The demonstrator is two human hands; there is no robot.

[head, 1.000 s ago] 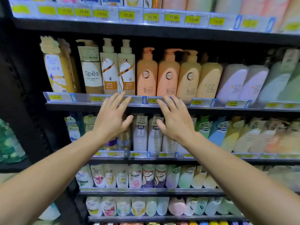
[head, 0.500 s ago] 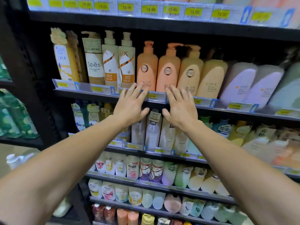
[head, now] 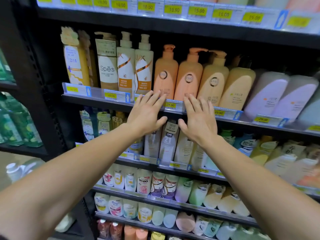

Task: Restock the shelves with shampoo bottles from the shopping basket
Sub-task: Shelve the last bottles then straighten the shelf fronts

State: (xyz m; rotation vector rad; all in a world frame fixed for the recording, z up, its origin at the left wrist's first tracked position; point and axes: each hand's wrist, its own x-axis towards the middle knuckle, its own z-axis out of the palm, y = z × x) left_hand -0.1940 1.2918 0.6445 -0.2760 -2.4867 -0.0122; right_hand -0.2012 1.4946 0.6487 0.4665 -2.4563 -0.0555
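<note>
Both arms reach out toward a black store shelf (head: 97, 99) packed with shampoo bottles. My left hand (head: 146, 113) has straight, spread fingers whose tips reach the foot of a peach pump bottle (head: 165, 75). My right hand (head: 199, 118) is flat too, its fingertips at the base of the neighbouring peach pump bottle (head: 189, 77). Neither hand holds anything. Between the thumbs shows a white bottle with a grey tag (head: 170, 135) on the shelf below. No shopping basket is in view.
Left of the peach bottles stand two white Lux pump bottles (head: 135, 64) and a Spes bottle (head: 107, 66). Tan (head: 213, 78) and lilac bottles (head: 266, 94) fill the right. Price rails (head: 223, 113) line each shelf. Lower shelves hold several small bottles. Green bottles (head: 15, 125) fill a left rack.
Both hands have risen from below the price rail to the feet of the peach bottles. The view has shifted closer and to the right.
</note>
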